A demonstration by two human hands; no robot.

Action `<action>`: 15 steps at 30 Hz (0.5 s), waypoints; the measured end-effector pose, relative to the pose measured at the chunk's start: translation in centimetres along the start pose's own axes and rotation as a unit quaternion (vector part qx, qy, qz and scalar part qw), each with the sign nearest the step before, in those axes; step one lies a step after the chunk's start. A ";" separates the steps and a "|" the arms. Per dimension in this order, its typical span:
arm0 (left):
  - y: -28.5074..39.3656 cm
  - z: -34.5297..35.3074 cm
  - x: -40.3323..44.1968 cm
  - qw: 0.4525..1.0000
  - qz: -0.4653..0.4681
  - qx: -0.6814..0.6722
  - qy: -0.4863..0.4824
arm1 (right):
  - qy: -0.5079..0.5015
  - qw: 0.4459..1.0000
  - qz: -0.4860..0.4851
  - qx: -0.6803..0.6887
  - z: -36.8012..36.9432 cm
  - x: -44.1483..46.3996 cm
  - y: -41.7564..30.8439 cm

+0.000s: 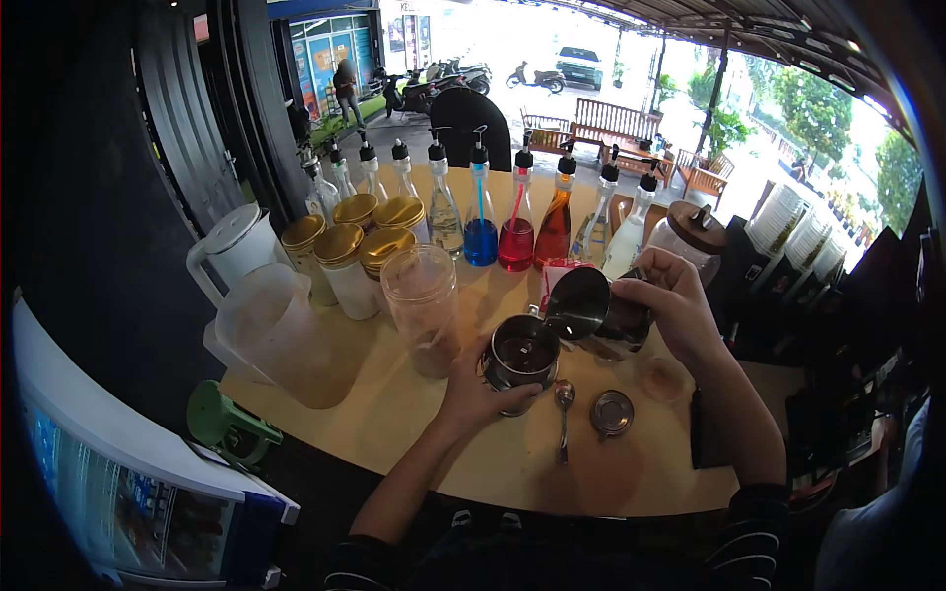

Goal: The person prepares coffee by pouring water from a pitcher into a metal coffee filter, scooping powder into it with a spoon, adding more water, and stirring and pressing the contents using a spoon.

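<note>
My left hand (481, 389) is wrapped around a steel cup (523, 366), which stands upright on the table or just above it; I cannot tell which. Its inside looks dark. In my right hand (672, 297) is a shiny metal pitcher (578, 303), tipped left so that its mouth sits at the cup's upper right edge. A stream of liquid cannot be made out. Just right of the cup lies a spoon (564, 419), and beyond it a round metal lid (612, 413). A clear, powder-smeared plastic jar (422, 305) stands open beside my left hand.
Pump-topped syrup bottles (480, 231) line the far edge of the wooden table (493, 463). Gold-lidded jars (340, 271), a white jug (236, 254) and a translucent pitcher (281, 340) stand left. A wooden-lidded jar (690, 241) and cup stacks (783, 222) are at right.
</note>
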State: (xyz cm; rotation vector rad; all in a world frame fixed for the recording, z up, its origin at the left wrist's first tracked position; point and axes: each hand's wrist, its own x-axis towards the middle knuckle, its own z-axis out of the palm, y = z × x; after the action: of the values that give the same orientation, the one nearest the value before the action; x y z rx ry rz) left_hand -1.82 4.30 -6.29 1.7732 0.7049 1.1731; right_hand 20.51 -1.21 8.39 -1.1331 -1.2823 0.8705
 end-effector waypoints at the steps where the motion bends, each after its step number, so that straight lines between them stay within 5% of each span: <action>1: 0.2 0.0 0.0 1.000 0.002 -0.006 0.000 | 0.001 1.000 -0.004 -0.011 0.0 0.1 0.2; 15: 0.3 0.0 0.0 1.000 -0.002 -0.016 -0.002 | 0.027 0.997 -0.011 -0.064 0.5 0.1 -0.1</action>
State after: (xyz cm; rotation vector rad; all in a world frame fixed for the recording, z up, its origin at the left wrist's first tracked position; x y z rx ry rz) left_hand -1.78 4.20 -6.05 1.7456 0.6835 1.1715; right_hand 19.98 -1.08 8.47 -1.2340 -1.3178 0.7449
